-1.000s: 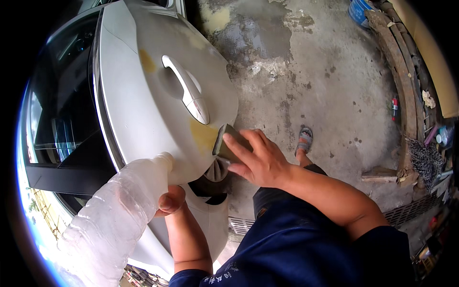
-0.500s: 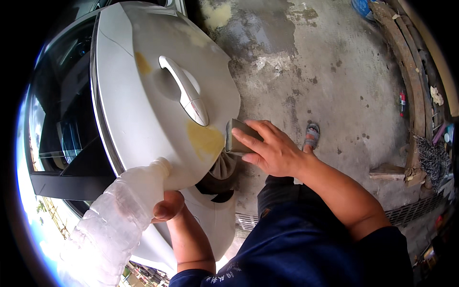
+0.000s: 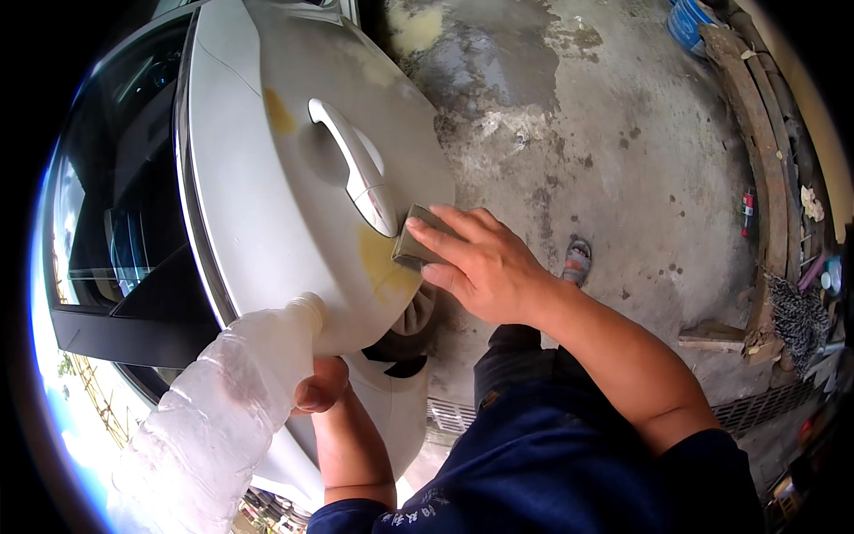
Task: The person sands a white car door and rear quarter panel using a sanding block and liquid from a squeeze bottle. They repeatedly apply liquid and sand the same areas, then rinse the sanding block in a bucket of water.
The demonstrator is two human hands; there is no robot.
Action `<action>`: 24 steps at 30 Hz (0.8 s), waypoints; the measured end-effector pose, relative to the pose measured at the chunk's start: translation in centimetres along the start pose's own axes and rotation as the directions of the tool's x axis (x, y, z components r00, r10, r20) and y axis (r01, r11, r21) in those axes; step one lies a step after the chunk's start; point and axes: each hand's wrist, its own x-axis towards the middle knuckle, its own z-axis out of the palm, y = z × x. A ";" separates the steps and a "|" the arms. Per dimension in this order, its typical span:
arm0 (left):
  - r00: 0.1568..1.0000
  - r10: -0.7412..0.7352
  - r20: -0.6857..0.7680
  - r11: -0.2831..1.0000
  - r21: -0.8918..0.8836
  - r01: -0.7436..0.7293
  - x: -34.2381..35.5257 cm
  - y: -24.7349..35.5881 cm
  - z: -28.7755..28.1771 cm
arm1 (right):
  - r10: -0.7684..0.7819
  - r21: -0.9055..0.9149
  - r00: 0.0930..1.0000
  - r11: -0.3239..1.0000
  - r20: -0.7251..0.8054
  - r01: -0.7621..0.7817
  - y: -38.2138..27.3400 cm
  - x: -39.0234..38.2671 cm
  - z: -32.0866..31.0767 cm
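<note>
My right hand (image 3: 480,267) grips a greenish-grey rectangular block (image 3: 409,250), its fingers laid over the top, against the white car door (image 3: 249,187). The block is at the right edge of a yellowish patch (image 3: 381,265), just below the white door handle (image 3: 351,165). A second, smaller yellow-brown patch (image 3: 279,110) marks the door higher up. My left hand (image 3: 320,384) holds a crumpled translucent plastic bottle (image 3: 213,400) tilted, with its pale neck near the lower part of the door; most of those fingers are hidden behind the bottle.
Stained concrete floor (image 3: 640,196) runs to the right of the car, with my sandalled foot (image 3: 578,258) on it. Wooden planks (image 3: 747,107), a blue bucket (image 3: 687,25), a small red tube (image 3: 748,214) and a dark mottled bundle (image 3: 792,320) line the right side. A metal grate (image 3: 756,400) crosses behind me.
My right hand and the block first shifted right, then moved up and left over the patch, closer to the handle. My left hand still holds the bottle in much the same place.
</note>
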 end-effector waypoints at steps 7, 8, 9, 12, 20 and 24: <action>0.998 0.037 0.051 0.992 -0.121 -0.030 0.4 0.1 0.1 | 0.096 -0.012 0.995 0.995 0.019 -0.095 0.2 -0.2 -0.2; 0.997 0.037 0.067 0.994 -0.108 -0.029 0.4 0.1 0.1 | 0.182 -0.009 0.983 0.983 0.018 -0.182 0.9 0.9 -0.2; 0.995 0.031 0.093 0.995 -0.097 -0.022 0.5 0.5 0.1 | 0.179 -0.011 0.984 0.984 -0.013 -0.179 0.9 0.9 -0.2; 1.000 0.012 0.029 0.971 -0.241 -0.004 -0.3 -0.6 0.1 | 0.041 0.004 0.997 0.999 0.062 -0.041 -4.4 -0.9 -0.5; 0.996 0.018 0.086 0.980 -0.200 0.000 0.4 0.2 0.6 | 0.090 0.002 0.996 0.996 -0.011 -0.090 -3.4 -0.4 0.5; 0.999 -0.032 -0.012 0.971 -0.238 0.028 -0.6 -0.3 0.0 | 0.154 0.020 0.987 0.988 -0.043 -0.153 -2.2 -0.1 0.7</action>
